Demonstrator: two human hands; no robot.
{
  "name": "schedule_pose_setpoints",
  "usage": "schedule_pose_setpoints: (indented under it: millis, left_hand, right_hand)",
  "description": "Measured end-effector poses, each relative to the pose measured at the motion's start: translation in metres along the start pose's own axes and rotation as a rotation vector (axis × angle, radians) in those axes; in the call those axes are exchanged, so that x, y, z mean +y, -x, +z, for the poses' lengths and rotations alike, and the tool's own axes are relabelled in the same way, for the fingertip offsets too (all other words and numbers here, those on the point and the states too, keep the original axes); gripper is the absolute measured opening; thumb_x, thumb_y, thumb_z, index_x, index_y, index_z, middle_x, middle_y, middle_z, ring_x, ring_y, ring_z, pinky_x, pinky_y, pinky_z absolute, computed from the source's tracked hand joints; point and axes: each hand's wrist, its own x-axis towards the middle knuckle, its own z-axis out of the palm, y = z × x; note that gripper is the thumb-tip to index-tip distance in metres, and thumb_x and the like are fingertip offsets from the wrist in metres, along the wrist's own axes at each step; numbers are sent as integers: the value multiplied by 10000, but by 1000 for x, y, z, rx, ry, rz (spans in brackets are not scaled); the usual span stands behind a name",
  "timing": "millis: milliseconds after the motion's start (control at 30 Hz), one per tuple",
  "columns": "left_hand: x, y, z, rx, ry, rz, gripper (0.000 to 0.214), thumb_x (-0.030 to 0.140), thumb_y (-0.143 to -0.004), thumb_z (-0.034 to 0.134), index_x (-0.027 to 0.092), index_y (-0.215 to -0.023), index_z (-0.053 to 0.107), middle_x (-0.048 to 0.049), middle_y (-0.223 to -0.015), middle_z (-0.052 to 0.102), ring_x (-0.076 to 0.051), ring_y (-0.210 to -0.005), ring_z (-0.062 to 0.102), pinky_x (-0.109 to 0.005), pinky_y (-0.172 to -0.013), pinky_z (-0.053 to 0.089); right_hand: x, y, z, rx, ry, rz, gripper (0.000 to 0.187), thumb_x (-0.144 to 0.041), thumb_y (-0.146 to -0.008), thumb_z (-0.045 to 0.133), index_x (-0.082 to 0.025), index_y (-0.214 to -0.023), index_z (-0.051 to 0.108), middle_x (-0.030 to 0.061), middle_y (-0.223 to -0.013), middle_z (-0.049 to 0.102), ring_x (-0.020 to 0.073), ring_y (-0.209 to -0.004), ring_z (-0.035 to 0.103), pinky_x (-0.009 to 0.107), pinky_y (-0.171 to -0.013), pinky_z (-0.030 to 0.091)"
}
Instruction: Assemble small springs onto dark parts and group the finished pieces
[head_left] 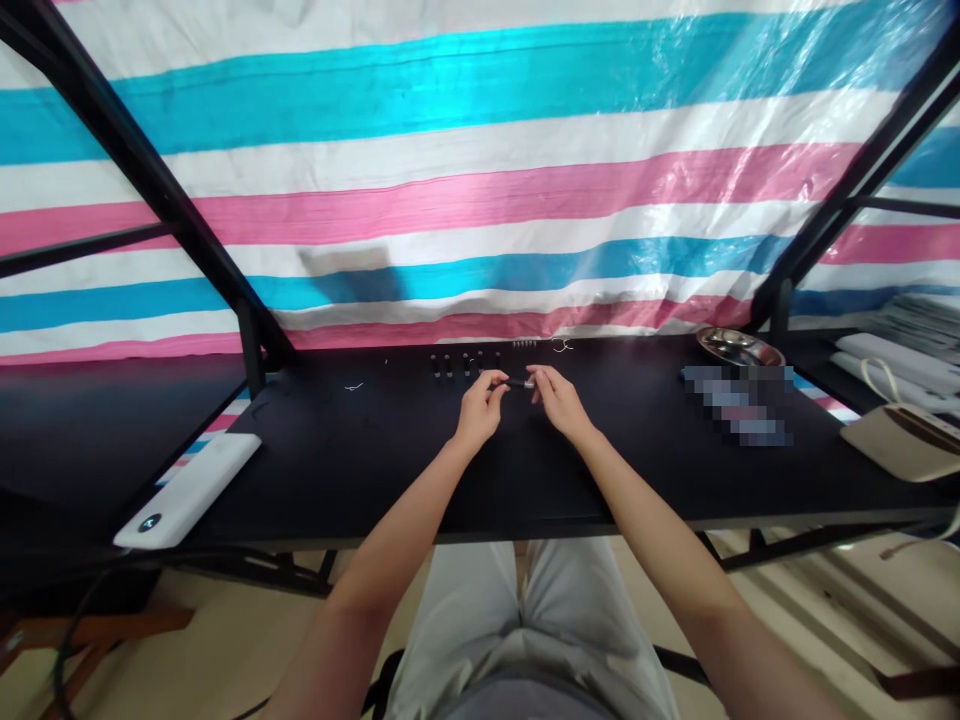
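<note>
My left hand pinches the dark end of a short, thin black tube above the table. My right hand has its fingers closed around the tube's other, silvery end. The tube lies roughly level between both hands, and its finer detail is too small to make out. Behind my left hand, several similar little black tubes with pale ends are set out in a row. A short line of tiny silvery pieces lies near the table's back edge.
On the black table lie white thread scraps. A shiny metal dish and a blurred-out item are to the right. A white device rests at left, a beige pouch at far right. Black frame bars rise on both sides.
</note>
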Motion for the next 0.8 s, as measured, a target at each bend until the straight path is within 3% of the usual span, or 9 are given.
schedule_pose_setpoints:
  millis: [100,233,467,800]
  left_hand:
    - [1,0,0,47,-18,45,160,246,-851,447,193,-979,529,-23,-899,598,-32,-495,514,-161,-491,413]
    - [1,1,-1,73,-54,86,163,256,-860,445,197,-986,529,-22,-920,597,-23,-465,492,-162,-473,412]
    - [1,0,-4,41,-25,87,160,278,-853,471,203,-982,528,-4,-908,596,-15,-412,490,-163,-440,403]
    - [-2,-4,-14,3,-208,174,200,299,-869,456,208,-1008,566,-4,-796,628,-80,-565,577,-196,-617,460]
  right_hand:
    - [-2,0,5,-44,-164,123,415,-515,-880,342,-167,-846,567,10,-675,562,95,-483,517,243,-496,413]
    - [-6,2,10,-98,-271,179,425,-579,-822,420,-178,-726,524,-27,-559,506,86,-427,482,223,-434,375]
    - [-7,2,8,-41,-244,83,377,-559,-804,476,-190,-731,506,-50,-530,446,73,-413,421,219,-430,349]
    - [-14,4,5,-26,-181,33,355,-531,-826,463,-191,-732,498,-40,-562,443,76,-442,400,220,-442,330]
